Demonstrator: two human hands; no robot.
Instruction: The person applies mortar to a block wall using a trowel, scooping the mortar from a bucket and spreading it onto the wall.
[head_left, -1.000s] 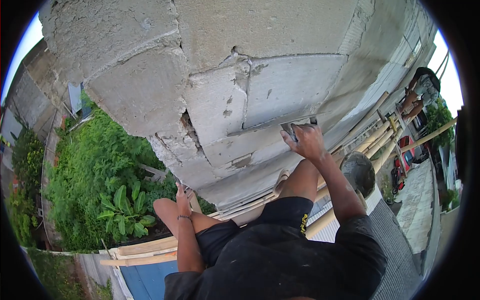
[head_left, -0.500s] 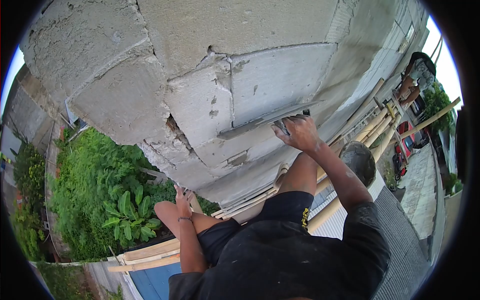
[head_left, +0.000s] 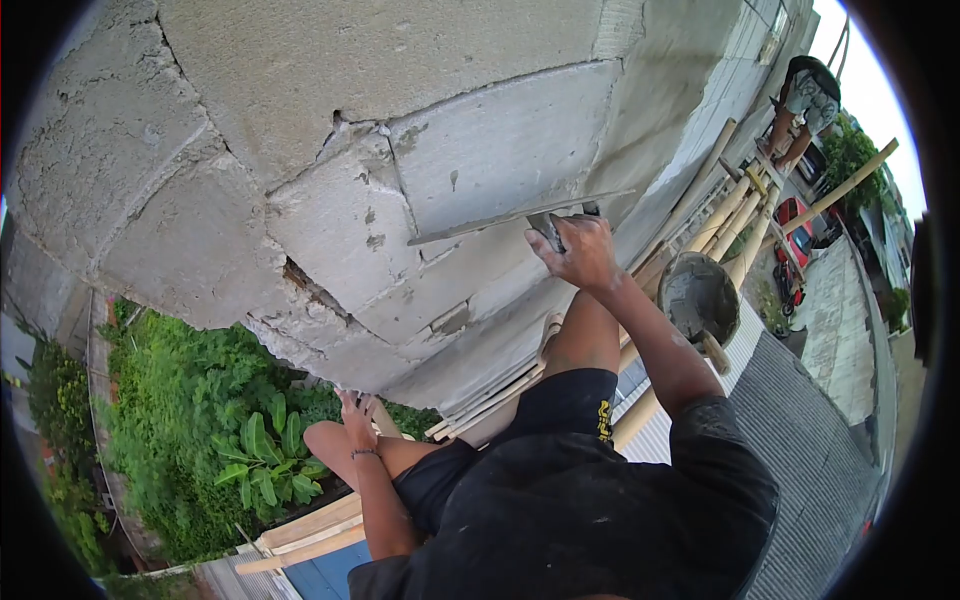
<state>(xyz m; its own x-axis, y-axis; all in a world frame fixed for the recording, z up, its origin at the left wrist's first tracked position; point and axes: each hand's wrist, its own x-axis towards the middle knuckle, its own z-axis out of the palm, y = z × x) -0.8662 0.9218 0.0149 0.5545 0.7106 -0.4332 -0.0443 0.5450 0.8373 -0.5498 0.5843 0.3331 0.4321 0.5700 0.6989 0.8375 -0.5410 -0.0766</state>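
My right hand (head_left: 580, 252) is wrapped round the handle of a long, flat trowel (head_left: 500, 220), seen nearly edge-on against the grey block wall (head_left: 500, 140). Cracks and rough joints run between the wall's blocks. My left hand (head_left: 358, 420) is at the wall's lower edge, beside my bent knee; its fingers are apart and nothing shows in them. A round bucket (head_left: 698, 298) with grey material inside stands right of my right forearm, and a brush-like handle (head_left: 716, 354) shows at its rim.
Bamboo poles (head_left: 735, 222) run along the wall to the upper right, where another person (head_left: 808, 105) is bent over. Green plants (head_left: 190, 400) lie far below on the left. A corrugated roof (head_left: 800, 440) spreads below on the right.
The view has shifted, so the wall and bucket appear further left. The trowel is now seen more edge-on. More of the bucket's inside shows. My left hand remains near the wall's lower edge.
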